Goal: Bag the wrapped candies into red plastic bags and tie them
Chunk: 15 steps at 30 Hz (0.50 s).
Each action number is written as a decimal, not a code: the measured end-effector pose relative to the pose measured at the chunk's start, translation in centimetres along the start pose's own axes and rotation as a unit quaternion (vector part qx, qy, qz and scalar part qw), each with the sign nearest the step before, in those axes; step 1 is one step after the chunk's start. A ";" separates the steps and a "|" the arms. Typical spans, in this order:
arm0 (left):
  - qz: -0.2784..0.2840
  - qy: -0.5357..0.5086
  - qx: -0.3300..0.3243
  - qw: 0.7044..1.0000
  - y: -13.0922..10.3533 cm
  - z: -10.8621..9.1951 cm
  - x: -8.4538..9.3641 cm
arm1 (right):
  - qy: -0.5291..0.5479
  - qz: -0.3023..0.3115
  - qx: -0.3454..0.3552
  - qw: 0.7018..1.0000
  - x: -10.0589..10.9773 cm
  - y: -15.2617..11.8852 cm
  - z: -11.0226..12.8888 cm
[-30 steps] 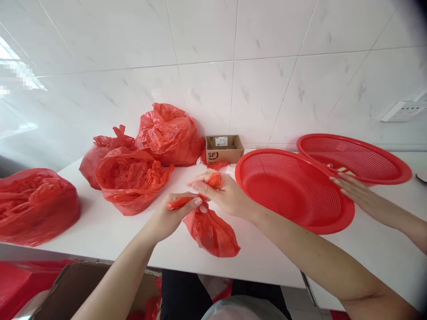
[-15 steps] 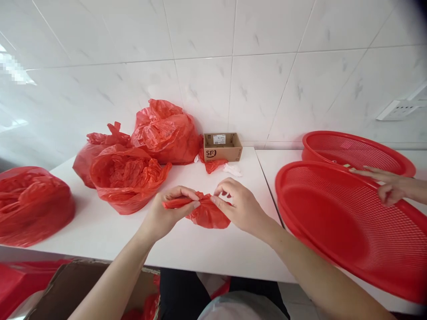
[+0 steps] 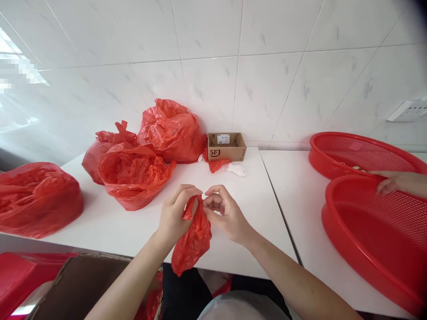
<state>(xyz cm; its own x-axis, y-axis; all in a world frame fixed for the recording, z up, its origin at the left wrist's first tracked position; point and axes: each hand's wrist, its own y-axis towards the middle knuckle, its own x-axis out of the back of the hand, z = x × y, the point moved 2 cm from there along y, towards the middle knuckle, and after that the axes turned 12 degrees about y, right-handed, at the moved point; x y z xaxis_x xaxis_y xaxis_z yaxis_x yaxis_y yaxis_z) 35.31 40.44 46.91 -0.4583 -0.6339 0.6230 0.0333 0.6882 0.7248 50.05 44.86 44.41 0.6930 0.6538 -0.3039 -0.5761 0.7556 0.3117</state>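
Note:
A small red plastic bag point(image 3: 195, 240) hangs at the table's front edge, its gathered top pinched between the thumb and fingers of my left hand point(image 3: 176, 213). Its crumpled lower part droops over my lap. My right hand point(image 3: 228, 215) is close beside the bag's top, fingers curved and apart from the thumb. The fingertips are at the bag's edge; whether they touch it is hard to see. Further left, an open red bag point(image 3: 133, 171) is stuffed with crumpled red plastic.
Other full red bags point(image 3: 170, 133) stand behind and at far left point(image 3: 36, 200). A small cardboard box point(image 3: 227, 153) and white scrap point(image 3: 236, 169) lie near the wall. Red baskets point(image 3: 336, 213) are at right, with another person's hand point(image 3: 396, 181). A large carton point(image 3: 80, 284) is below left.
The small bag has turned from lying flat between both hands to hanging down from my left hand. My right fingers have come off it or loosened. The front basket has shifted right.

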 end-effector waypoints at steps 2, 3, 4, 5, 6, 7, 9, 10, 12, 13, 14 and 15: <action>-0.030 0.007 -0.029 0.999 -0.2 -0.1 0.3 | 0.036 -0.005 -0.044 0.998 0.4 0.5 0.3; -0.045 0.011 -0.040 0.998 -0.3 -0.2 0.5 | 0.041 0.001 -0.063 0.997 0.6 0.8 0.5; -0.051 0.013 -0.046 0.998 -0.3 -0.2 0.6 | 0.039 0.012 -0.078 0.996 0.7 1.1 0.7; -0.046 0.010 -0.044 0.998 -0.4 -0.1 0.6 | 0.030 0.025 -0.088 0.995 0.8 1.3 1.0; -0.030 0.002 -0.035 0.999 -0.4 0.0 0.5 | 0.016 0.035 -0.095 0.995 0.9 1.6 1.2; -0.008 -0.009 -0.017 1.000 -0.5 0.1 0.4 | -0.001 0.040 -0.097 0.994 1.0 1.8 1.5; 0.046 -0.042 0.036 0.997 -0.5 0.5 0.2 | -0.056 0.040 -0.093 0.993 1.1 2.2 2.1; 0.071 -0.062 0.064 0.993 -0.6 0.7 0.1 | -0.091 0.040 -0.086 0.991 1.1 2.4 2.4; 0.110 -0.101 0.114 0.982 -0.6 1.0 0.2 | -0.165 0.056 -0.056 0.983 0.9 2.8 3.3; 0.131 -0.120 0.133 0.975 -0.6 1.2 0.2 | -0.200 0.075 -0.033 0.976 0.8 2.9 3.7; 0.158 -0.138 0.146 0.967 -0.5 1.3 0.3 | -0.237 0.101 -0.005 0.966 0.7 3.0 4.1; 0.185 -0.152 0.154 0.959 -0.5 1.4 0.5 | -0.278 0.131 0.029 0.951 0.6 3.1 4.5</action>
<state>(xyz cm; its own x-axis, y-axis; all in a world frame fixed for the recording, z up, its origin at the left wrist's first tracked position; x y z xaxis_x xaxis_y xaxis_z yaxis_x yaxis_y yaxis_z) 33.86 40.26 46.45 -0.7048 -0.2269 0.6721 0.0006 0.9473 0.3204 50.66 47.40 49.23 0.6605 0.6844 0.3087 -0.7467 0.5558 0.3654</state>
